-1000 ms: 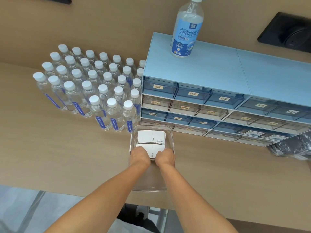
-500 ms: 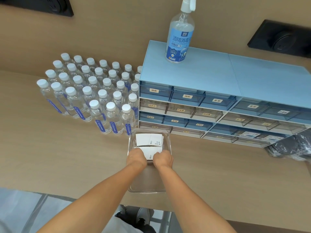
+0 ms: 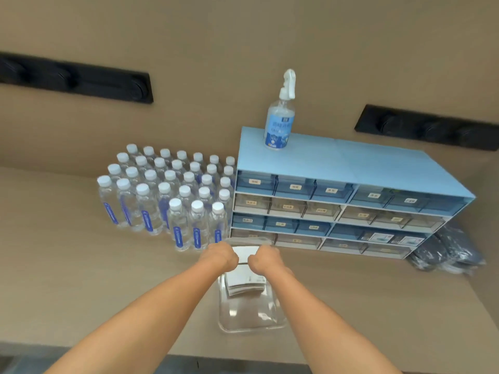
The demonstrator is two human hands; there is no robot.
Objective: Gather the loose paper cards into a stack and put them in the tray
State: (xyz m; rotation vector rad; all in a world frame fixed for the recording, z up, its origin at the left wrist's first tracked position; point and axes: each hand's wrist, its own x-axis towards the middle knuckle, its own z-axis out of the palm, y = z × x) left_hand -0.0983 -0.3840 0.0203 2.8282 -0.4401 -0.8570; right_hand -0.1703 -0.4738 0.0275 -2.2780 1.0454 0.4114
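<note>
Your hands met over the clear tray.
Your left hand (image 3: 222,256) and right hand (image 3: 264,261) were clenched on white paper cards (image 3: 248,255); another stack (image 3: 244,283) lay in the tray (image 3: 251,323) on the worktop (image 3: 67,265).

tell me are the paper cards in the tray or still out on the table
In the tray. A white stack of cards lies inside the clear tray, and both hands are at another bunch at its far end.
</note>
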